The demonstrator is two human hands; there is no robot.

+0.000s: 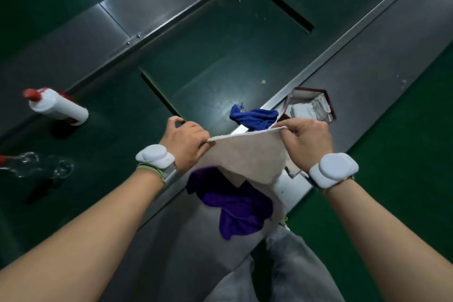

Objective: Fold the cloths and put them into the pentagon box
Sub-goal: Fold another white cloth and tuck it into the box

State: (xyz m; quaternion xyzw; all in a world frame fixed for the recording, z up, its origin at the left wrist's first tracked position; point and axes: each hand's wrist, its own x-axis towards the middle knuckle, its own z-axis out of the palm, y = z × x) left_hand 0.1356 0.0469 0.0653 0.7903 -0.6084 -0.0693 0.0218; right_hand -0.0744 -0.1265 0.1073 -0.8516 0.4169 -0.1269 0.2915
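One long green belt [220, 61] runs diagonally across the view, edged by two grey metal rails, one far [73, 39] and one near [367, 61]. Green floor [404, 142] shows to the right of the near rail.

Three loose cloths are in sight. One beige cloth [247, 154] is held up in the air above the near rail, stretched between both hands along its upper edge, the rest hanging down. One purple cloth [235, 208] lies crumpled on the near rail, partly hidden under the beige one. One blue cloth [255, 117] lies bunched at the edge of the belt, touching the near rail, just beside the box.

One dark red pentagon box [326, 103] sits open on the near rail, beyond the right hand. Inside it are pale folded cloths [306, 109]; how many I cannot tell.

Two bottles lie on their sides on the belt at the left, well apart from the cloths: one white bottle [58, 108] with a red cap, and one clear bottle [44, 164], cut off by the frame edge.

Two hands work here. The left hand [186, 142] pinches the beige cloth's left corner between thumb and fingers. The right hand [306, 142] is closed on the right corner likewise. Each wrist carries one white band device, two in all: left [157, 158], right [333, 170].
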